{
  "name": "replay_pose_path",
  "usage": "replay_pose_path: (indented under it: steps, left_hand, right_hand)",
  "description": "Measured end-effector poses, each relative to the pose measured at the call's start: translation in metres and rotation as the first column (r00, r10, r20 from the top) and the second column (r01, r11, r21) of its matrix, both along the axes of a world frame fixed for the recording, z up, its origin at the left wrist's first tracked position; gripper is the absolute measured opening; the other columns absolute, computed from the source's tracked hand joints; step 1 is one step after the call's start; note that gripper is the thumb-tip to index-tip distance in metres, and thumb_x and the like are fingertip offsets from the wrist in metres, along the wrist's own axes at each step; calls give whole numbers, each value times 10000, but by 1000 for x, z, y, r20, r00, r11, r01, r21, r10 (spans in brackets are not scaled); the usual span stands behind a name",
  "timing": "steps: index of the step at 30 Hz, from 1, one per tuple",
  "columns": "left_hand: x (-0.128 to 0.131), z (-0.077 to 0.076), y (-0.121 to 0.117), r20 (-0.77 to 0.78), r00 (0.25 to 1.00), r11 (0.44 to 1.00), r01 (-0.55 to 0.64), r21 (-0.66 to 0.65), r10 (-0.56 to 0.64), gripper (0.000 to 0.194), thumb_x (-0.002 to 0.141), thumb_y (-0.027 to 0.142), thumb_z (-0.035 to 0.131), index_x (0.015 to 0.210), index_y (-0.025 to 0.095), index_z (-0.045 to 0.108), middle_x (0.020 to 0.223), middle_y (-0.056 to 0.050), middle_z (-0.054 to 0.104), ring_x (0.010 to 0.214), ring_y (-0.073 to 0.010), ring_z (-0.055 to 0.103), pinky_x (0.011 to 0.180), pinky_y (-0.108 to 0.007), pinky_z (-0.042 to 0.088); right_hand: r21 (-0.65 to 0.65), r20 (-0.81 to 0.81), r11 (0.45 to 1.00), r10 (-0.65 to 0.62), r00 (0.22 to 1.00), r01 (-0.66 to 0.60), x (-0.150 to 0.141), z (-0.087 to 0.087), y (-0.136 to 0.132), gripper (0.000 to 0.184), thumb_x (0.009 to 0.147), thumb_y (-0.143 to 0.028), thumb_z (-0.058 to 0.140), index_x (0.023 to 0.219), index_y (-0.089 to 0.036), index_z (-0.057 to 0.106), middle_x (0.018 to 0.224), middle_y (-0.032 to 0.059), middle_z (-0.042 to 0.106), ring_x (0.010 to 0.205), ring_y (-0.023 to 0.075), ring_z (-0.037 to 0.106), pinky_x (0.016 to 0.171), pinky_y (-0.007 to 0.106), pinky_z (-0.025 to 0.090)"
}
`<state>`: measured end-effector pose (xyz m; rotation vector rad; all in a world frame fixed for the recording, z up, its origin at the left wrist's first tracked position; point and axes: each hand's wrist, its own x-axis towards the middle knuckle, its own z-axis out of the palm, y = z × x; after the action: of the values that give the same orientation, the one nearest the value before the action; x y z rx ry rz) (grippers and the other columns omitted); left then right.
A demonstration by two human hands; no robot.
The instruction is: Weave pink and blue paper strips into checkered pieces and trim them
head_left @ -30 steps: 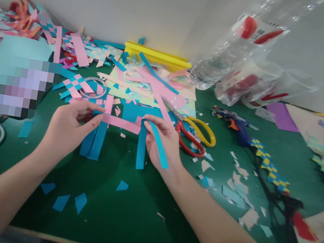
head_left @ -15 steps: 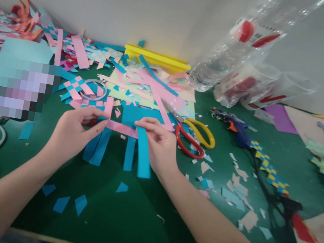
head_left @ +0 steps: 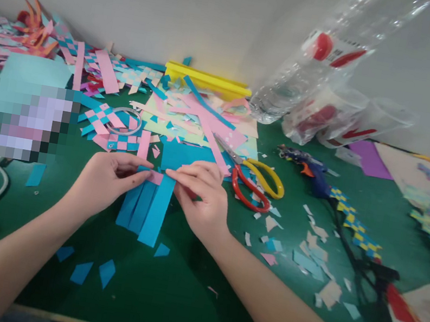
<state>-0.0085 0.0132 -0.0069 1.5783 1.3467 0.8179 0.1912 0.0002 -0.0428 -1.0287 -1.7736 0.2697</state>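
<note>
Between my hands is a short pink paper strip (head_left: 156, 177) with several blue paper strips (head_left: 143, 207) hanging from it side by side. My left hand (head_left: 113, 177) pinches the pink strip at its left end, by the top of the leftmost blue strips. The thumb and fingers of my right hand (head_left: 205, 195) are closed on the top of the rightmost blue strip (head_left: 156, 217). Behind my left fingertips stands another pink strip (head_left: 144, 143), lying by a woven pink-and-blue piece (head_left: 119, 140). A blue sheet (head_left: 186, 156) lies just beyond my fingers.
Red-and-yellow-handled scissors (head_left: 254, 187) lie right of my right hand, near a blue glue gun (head_left: 315, 175). Paper scraps (head_left: 313, 249) litter the green table (head_left: 182, 309). Plastic cups (head_left: 381, 125) and a tilted bottle (head_left: 294, 81) stand behind. A white cable (head_left: 4, 186) curls at left.
My right hand has moved left with its blue strip, closing the gap between the hands. The blue strips now hang close together, and less of the pink strip shows.
</note>
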Motion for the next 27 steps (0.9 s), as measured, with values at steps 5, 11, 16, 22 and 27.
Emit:
replay_pose_path:
  steps: [5,11,16,22,27]
  left_hand:
    - [0,-2,1,40,999,999,26,-42,-25,333,743,467,747,961,216,762,874,-48,777,799,-223,731,715,-283,587]
    - [1,-3,2,113,993,998,-24,-59,31,309,737,448,757,928,206,766,849,-56,775,797,-223,732,695,-277,592]
    - [2,-2,0,101,987,991,-132,32,128,311,727,434,771,944,211,768,854,-54,775,763,-212,728,655,-266,584]
    - [4,0,-7,106,982,968,-171,186,154,216,754,359,760,923,225,772,802,-24,771,711,-175,722,627,-227,576]
    - [9,7,-11,45,990,962,-142,232,135,171,769,319,730,902,221,775,815,-17,774,739,-198,735,669,-249,607]
  right_hand:
    - [58,48,998,14,999,-17,-1,3,-1,256,905,-133,559,1002,-292,735,905,15,742,928,204,594,853,418,444]
    - [74,8,994,83,997,-84,0,6,-4,312,896,-109,467,1025,-277,697,1064,26,706,1037,210,594,943,453,444]
    - [-91,-407,979,133,904,-185,-3,3,-7,456,887,-272,563,1331,-311,471,1460,52,449,1347,243,436,1079,474,406]
    - [-407,-810,767,-52,584,-496,-18,2,-12,698,698,-470,782,1301,-306,471,1392,79,547,1162,239,617,985,434,517]
    - [-512,-814,670,-178,553,-537,-19,-1,-13,445,666,-458,811,1018,-233,660,888,14,735,838,200,694,765,357,578]
